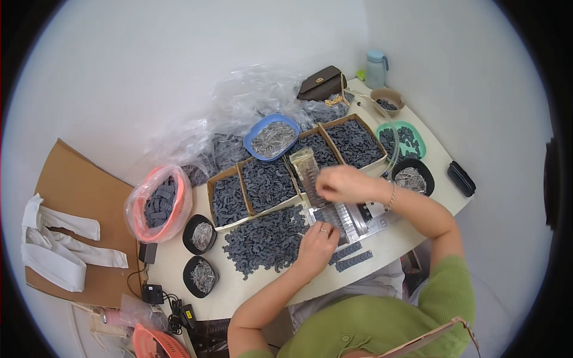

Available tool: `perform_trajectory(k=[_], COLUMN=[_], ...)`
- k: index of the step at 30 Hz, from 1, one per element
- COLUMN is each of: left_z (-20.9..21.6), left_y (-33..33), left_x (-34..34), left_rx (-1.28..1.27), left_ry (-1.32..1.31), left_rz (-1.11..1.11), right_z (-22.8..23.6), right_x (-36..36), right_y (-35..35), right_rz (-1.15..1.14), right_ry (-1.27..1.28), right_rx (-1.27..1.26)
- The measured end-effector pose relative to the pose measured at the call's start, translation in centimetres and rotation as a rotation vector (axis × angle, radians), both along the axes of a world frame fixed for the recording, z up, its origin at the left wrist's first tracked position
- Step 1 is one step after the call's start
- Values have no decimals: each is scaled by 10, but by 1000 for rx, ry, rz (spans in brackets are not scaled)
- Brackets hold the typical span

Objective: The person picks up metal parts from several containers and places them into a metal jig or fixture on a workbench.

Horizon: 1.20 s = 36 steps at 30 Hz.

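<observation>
A metal fixture [356,222] with a slotted plate lies near the table's front edge. My right hand [347,184], a bracelet on its wrist, is over the fixture's far part, fingers curled down and pressed together. What they pinch, if anything, is hidden. At the fixture's near left side rests my left hand [318,244], wearing a ring. Its fingers are bent together at the plate, and anything between them is too small to make out. Left of it spreads a heap of small dark grey plastic parts [262,241]. Two joined rows of such parts [353,261] lie just in front of the fixture.
Behind the heap stands a divided cardboard box [228,225] full of grey parts. A blue tray [246,143] of metal pins sits on it. Black bowls [186,230] of pins stand left and right. A green tray [422,143], a black case [461,179] and a pink basket [139,230] flank them.
</observation>
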<state>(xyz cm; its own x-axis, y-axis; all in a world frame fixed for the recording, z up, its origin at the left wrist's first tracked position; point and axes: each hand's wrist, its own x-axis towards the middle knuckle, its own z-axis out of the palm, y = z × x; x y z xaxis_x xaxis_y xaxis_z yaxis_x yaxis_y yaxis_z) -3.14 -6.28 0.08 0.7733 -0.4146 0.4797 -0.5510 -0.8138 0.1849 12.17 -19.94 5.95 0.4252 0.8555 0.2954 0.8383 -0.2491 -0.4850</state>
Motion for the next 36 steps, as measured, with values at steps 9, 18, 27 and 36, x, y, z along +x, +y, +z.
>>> perform_trajectory(k=[9, 18, 27, 36], left_z=[-6, -1, -6, -6], left_y=[6, 20, 14, 11], left_x=[-27, -15, 1, -2], left_rx=[33, -40, -40, 18], left_ry=[129, 240, 162, 182], left_rz=[120, 147, 193, 168], right_z=[-65, -59, -53, -56], right_x=[-41, -55, -71, -87], right_y=[-13, -26, -28, -35], right_rz=[-62, -109, -152, -155], right_ry=[-388, -449, -634, -467], right_rx=[46, 71, -58, -137])
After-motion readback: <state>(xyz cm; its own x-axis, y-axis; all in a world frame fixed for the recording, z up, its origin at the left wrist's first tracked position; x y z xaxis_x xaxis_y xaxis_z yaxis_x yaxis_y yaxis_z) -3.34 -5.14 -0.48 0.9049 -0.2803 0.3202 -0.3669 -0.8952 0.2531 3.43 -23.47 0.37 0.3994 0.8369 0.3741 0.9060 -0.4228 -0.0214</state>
